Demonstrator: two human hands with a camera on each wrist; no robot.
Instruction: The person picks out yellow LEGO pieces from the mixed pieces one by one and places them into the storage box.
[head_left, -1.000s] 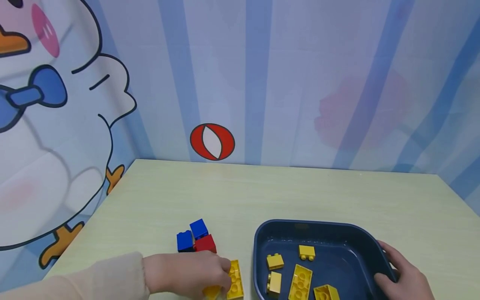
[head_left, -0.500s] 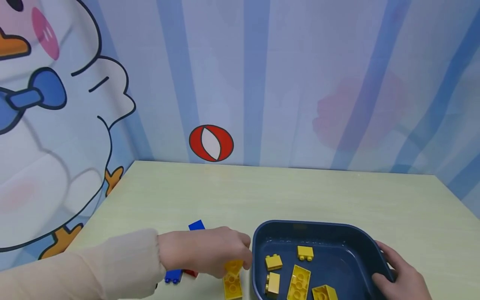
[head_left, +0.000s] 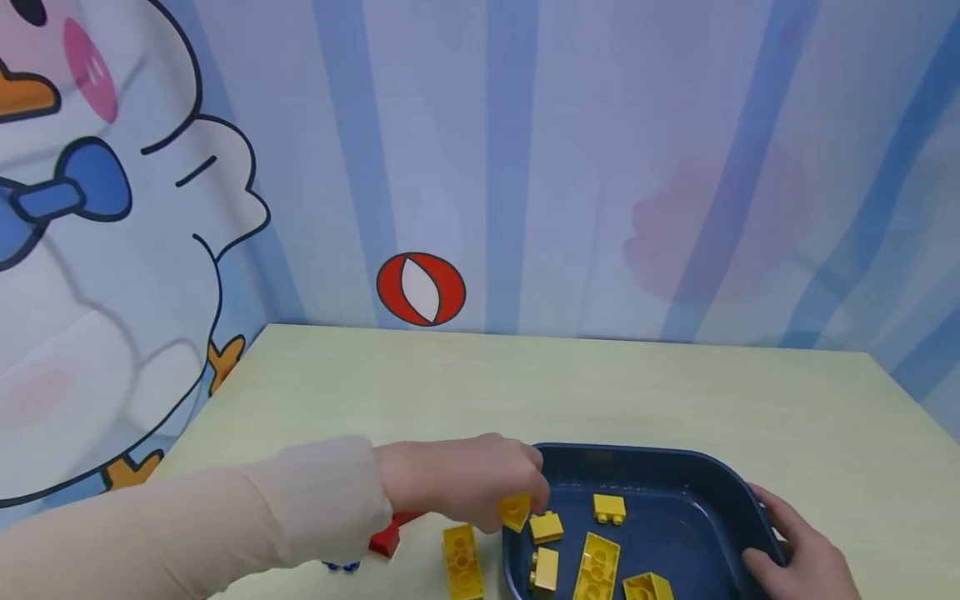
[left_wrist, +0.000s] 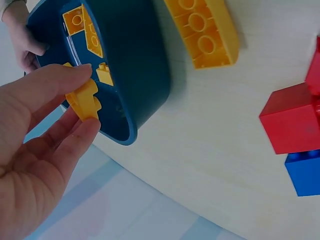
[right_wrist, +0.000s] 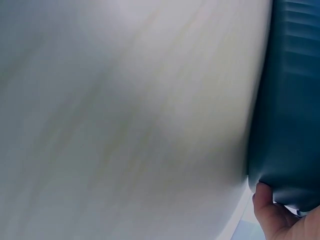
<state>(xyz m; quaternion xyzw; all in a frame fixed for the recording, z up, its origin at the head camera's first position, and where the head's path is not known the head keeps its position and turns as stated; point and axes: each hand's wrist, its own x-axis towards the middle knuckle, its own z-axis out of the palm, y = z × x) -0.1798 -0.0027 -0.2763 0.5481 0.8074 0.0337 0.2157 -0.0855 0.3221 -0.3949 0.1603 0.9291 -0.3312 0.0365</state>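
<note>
My left hand (head_left: 476, 479) pinches a yellow toy brick (left_wrist: 84, 100) between thumb and fingertips, over the left rim of a dark blue tray (head_left: 675, 467). Inside the tray lie several yellow bricks, among them a long one (head_left: 597, 567) with its hollow side up. At the tray's right side, my right hand (head_left: 802, 550) grips the rim, thumb inside and fingers outside. The right wrist view shows only a bit of that hand (right_wrist: 272, 212) against the tray's outer wall (right_wrist: 290, 110).
Left of the tray a long yellow brick (head_left: 462, 562) lies on the pale table (head_left: 360, 375). Red bricks (left_wrist: 292, 120) and a blue brick (left_wrist: 305, 172) lie further left, partly hidden by my left arm in the head view. A printed curtain (head_left: 585, 167) stands behind the table.
My left hand has lifted the yellow brick off the table and carried it right to the tray's rim. My right hand has kept its grip on the tray.
</note>
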